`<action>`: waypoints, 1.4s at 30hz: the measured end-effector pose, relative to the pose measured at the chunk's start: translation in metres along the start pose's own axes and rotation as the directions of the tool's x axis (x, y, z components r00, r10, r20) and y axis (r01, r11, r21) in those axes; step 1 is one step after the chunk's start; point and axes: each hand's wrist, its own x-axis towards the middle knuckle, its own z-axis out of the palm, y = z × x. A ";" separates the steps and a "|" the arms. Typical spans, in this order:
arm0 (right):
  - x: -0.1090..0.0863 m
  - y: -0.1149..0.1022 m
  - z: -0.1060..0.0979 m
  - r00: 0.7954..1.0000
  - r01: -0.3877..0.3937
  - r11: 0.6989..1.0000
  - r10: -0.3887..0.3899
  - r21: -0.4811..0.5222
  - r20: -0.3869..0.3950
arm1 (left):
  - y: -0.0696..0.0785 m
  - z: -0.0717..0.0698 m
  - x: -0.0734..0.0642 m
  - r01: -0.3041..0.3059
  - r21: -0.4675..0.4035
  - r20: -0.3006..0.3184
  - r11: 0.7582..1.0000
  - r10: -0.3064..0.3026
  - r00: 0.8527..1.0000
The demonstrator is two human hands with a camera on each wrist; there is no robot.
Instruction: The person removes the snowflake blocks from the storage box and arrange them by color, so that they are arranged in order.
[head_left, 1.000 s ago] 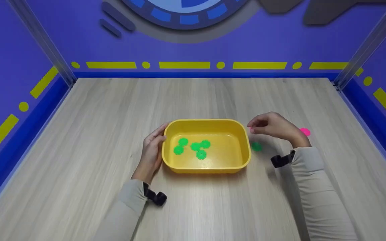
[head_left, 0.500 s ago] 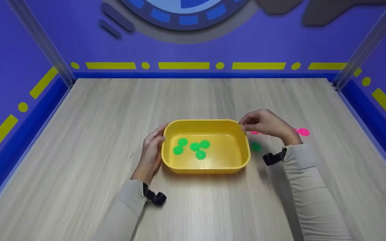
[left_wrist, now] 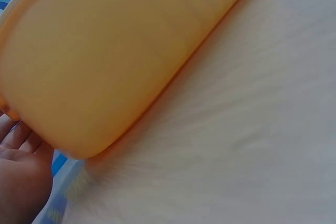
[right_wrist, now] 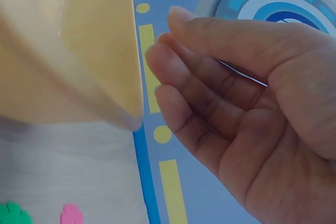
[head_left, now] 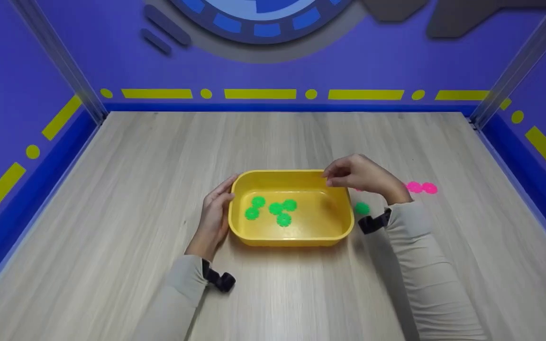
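Observation:
In the head view my left hand [head_left: 214,208] holds the left end of a yellow plastic tub [head_left: 292,239], thumb at the rim and fingers along the outer wall. Several green scalloped discs [head_left: 276,208] lie on the left part of its floor. My right hand [head_left: 360,174] is over the tub's far right corner, thumb and fingers bent towards each other. No piece shows between them in the right wrist view, though the far side of the fingertips is hidden. Outside the tub, a green disc [head_left: 362,208] and pink discs [head_left: 422,187] lie to the right, one pink disc partly under the hand.
The tub stands on a pale wood-grain table [head_left: 135,189]. Blue panels with yellow marks [head_left: 260,94] border it at the back and both sides. Black wrist cameras [head_left: 375,223] stick out from both sleeves.
My right hand has moved left from beside the tub to above its far right corner, uncovering more pink discs on the table. The left hand and the discs in the tub have stayed put.

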 end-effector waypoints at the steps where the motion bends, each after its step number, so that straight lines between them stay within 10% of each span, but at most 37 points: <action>1: 0.001 -0.001 0.001 1.000 0.005 1.000 -0.005 -0.005 0.006 | 0.000 0.000 0.000 0.001 0.000 -0.001 1.000 -0.001 1.000; 42: 0.053 -0.026 0.053 0.938 0.050 0.998 -0.034 -0.039 0.344 | -0.001 0.000 0.001 -0.012 0.004 -0.021 1.000 0.012 1.000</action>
